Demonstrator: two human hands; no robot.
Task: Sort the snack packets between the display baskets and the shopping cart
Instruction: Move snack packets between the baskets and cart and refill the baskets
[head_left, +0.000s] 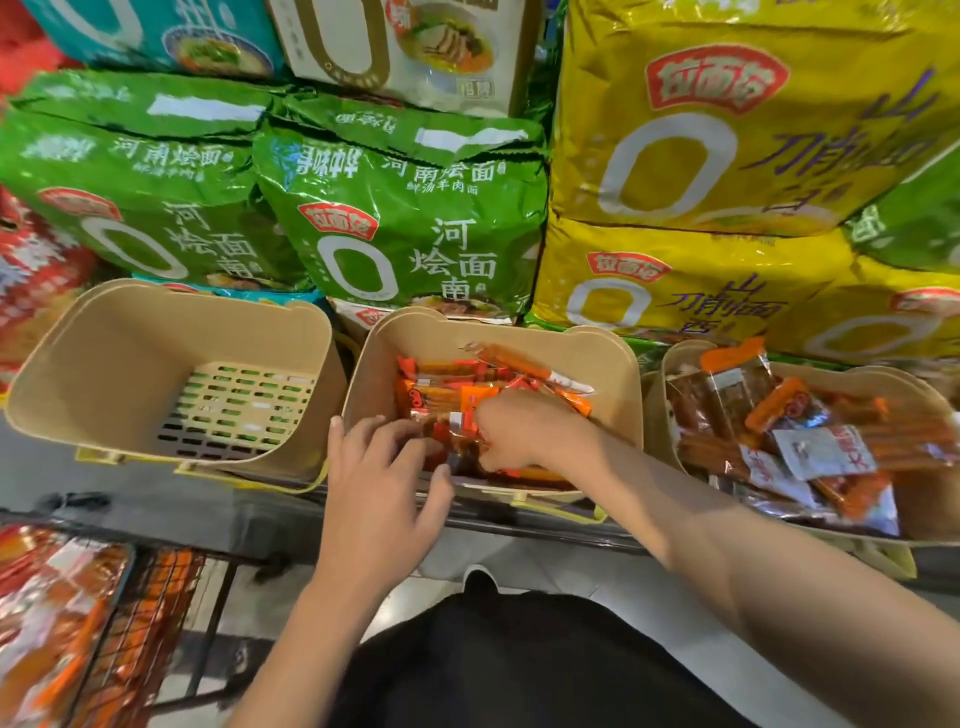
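Three tan display baskets stand in a row on a shelf. The left basket (104, 364) holds nothing and shows its slotted floor. The middle basket (613, 364) holds orange and red snack packets (467, 387). My right hand (519, 428) reaches into it, fingers curled round a bunch of packets. My left hand (376, 467) lies over the basket's near rim, fingers spread and touching the packets. The right basket (914, 384) is heaped with similar packets (810, 441). The black wire shopping cart (140, 623) at the lower left carries more packets (47, 613).
Large green noodle bags (405, 218) and yellow noodle bags (727, 156) are stacked right behind the baskets. The dark shelf edge (208, 509) runs in front of the baskets. My dark clothing (519, 665) fills the lower middle.
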